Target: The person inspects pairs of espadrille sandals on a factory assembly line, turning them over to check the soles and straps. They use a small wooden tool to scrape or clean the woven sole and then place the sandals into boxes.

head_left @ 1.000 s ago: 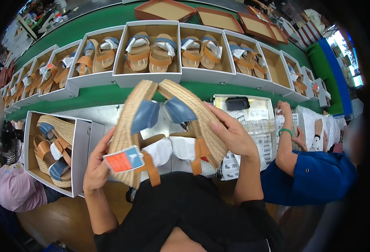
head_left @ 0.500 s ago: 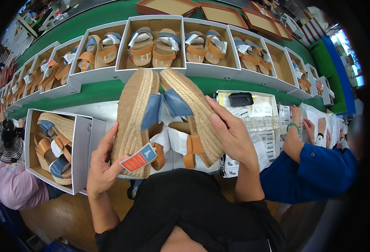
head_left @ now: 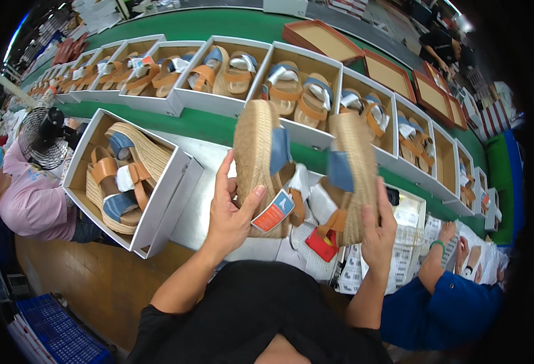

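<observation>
My left hand (head_left: 233, 212) is closed around one wedge sandal (head_left: 258, 145) with a woven rope sole, blue toe strap and tan ankle strap. An orange and white hang tag (head_left: 273, 212) lies by its thumb. My right hand (head_left: 377, 233) grips the matching sandal (head_left: 355, 176) along its outer side; motion smears it a little. Both sandals are held upright and apart, with white paper around their straps. To the left, an open white shoebox (head_left: 176, 200) stands tilted, with another pair of the same sandals (head_left: 121, 182) inside.
A row of open white shoeboxes (head_left: 306, 130) with sandals runs along the green conveyor (head_left: 212, 121). Brown box lids (head_left: 321, 41) lie beyond. At right are label sheets (head_left: 406, 242) and a person's blue sleeve (head_left: 443, 315); at left, a person in pink (head_left: 39, 188) beside a fan (head_left: 42, 136).
The two sandals have moved apart at the top, and the right one stands straighter. My view has turned, so the boxes appear shifted; a red item now shows below the right sandal.
</observation>
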Tool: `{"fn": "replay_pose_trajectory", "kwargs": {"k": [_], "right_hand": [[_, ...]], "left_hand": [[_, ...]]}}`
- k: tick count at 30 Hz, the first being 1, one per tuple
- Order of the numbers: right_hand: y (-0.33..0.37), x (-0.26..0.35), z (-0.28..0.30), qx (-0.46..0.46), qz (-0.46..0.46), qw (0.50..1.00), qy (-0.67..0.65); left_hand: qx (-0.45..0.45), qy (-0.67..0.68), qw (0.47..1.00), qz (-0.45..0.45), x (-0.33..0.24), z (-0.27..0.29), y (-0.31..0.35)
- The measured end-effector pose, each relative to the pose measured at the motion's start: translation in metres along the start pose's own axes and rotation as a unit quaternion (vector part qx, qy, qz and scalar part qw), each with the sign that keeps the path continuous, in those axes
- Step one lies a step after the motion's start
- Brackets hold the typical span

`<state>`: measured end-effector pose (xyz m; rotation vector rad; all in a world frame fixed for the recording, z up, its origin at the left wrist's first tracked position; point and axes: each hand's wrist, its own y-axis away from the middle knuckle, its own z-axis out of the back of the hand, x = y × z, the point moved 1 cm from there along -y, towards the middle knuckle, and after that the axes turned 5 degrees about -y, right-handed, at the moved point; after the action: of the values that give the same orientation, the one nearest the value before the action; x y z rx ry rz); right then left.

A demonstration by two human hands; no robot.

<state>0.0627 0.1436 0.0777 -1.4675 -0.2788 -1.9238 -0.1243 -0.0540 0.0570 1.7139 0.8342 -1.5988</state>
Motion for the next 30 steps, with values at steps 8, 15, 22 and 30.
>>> {"fn": "replay_pose_trajectory", "kwargs": {"k": [8,15,22,30], "right_hand": [[0.014,-0.033,-0.029,-0.213,0.074,0.936,-0.269],[0.018,0.015,-0.085,0.029,-0.198,0.579,-0.790],[0.020,0.018,-0.084,0.051,-0.239,0.537,-0.807],[0.028,0.006,-0.076,0.174,-0.187,0.564,-0.785]], "left_hand": [[-0.050,0.383,0.922,-0.020,-0.007,-0.021,-0.018],[0.154,0.606,0.764,0.157,0.009,-0.055,0.000],[0.156,0.661,0.712,0.179,0.011,-0.056,0.002],[0.203,0.552,0.795,0.150,0.018,-0.042,0.009]]}}
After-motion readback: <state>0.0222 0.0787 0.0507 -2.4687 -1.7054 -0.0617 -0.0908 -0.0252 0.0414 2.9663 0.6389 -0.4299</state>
